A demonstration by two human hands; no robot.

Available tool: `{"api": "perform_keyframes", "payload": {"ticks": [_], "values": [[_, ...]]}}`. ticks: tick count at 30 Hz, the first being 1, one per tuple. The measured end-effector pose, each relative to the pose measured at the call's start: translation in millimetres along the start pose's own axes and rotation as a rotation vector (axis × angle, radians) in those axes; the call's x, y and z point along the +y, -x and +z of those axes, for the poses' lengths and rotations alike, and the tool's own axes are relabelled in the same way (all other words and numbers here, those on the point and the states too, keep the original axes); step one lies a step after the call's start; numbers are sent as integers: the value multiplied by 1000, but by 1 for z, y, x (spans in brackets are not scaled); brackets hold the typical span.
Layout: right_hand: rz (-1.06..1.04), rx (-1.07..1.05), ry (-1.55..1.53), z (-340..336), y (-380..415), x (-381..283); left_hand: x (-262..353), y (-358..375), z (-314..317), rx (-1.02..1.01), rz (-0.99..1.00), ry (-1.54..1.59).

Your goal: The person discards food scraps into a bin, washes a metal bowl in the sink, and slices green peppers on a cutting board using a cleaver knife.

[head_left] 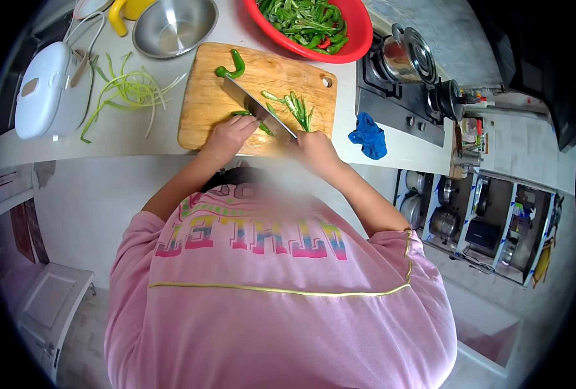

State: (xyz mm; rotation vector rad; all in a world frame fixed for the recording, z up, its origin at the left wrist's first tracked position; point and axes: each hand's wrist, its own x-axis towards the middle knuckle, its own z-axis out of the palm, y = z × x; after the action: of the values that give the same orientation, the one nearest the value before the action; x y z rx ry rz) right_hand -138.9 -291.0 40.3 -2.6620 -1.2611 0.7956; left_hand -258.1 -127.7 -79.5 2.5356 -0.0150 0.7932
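Observation:
A wooden cutting board lies on the counter in front of me. My right hand is closed round the handle of a knife, whose broad blade points up and to the left across the board. Under the fingers of my left hand is a green pepper, pressed on the board beside the blade. Cut green pepper strips lie right of the blade. A whole curved green pepper rests near the board's top edge.
Behind the board stand a red basin of cut green peppers and a steel bowl. Left are green stalks and a white appliance. A blue cloth and a stove with a pot are right.

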Motion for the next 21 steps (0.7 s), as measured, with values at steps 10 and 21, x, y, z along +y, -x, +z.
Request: {"api": "perform_keyframes", "payload": {"ticks": [10, 21], "values": [[-121, -68, 26, 15, -26, 5, -3, -2, -1, -79, -9, 30], [-112, 316, -352, 26, -16, 6, -7, 0, 0, 97, -67, 138]]}}
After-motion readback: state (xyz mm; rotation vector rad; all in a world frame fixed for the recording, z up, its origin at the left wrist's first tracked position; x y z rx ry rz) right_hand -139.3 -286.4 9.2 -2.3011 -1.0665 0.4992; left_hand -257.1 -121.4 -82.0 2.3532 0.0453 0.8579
